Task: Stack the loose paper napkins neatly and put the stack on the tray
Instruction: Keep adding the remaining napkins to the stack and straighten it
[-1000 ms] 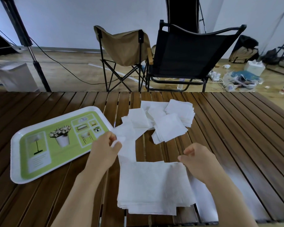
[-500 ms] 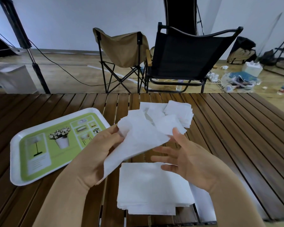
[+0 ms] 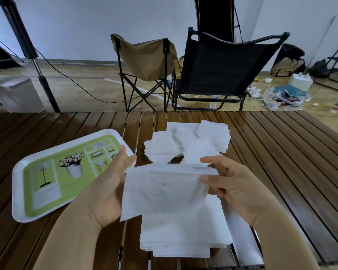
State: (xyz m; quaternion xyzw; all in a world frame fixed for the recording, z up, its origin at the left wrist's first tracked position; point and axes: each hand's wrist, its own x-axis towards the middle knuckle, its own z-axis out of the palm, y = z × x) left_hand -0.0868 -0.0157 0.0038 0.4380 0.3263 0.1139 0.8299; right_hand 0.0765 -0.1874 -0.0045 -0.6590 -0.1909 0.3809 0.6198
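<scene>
Spanning the lower frame, one slatted wooden table [image 3: 281, 162] is carrying everything relevant. One green-and-white printed tray [image 3: 18, 191] is lying at the left, holding no napkins yet. One part-built napkin stack [image 3: 183, 236] is sitting at the near edge, just right of the tray, its layers slightly out of register. One loose heap of napkins [image 3: 185, 145], too overlapped to count, is lying further back at centre. A single napkin [image 3: 164, 190] is hanging in the air above the stack. The left hand [image 3: 105, 191] is holding its left edge, thumb hidden behind the sheet, fingers nearly straight. The right hand [image 3: 236, 188] is pinching its right edge, thumb on the near face. Judged risks: the limp sheet is sagging and may land skewed or creased, and any drag across the stack is likely to shift the upper layers further.
</scene>
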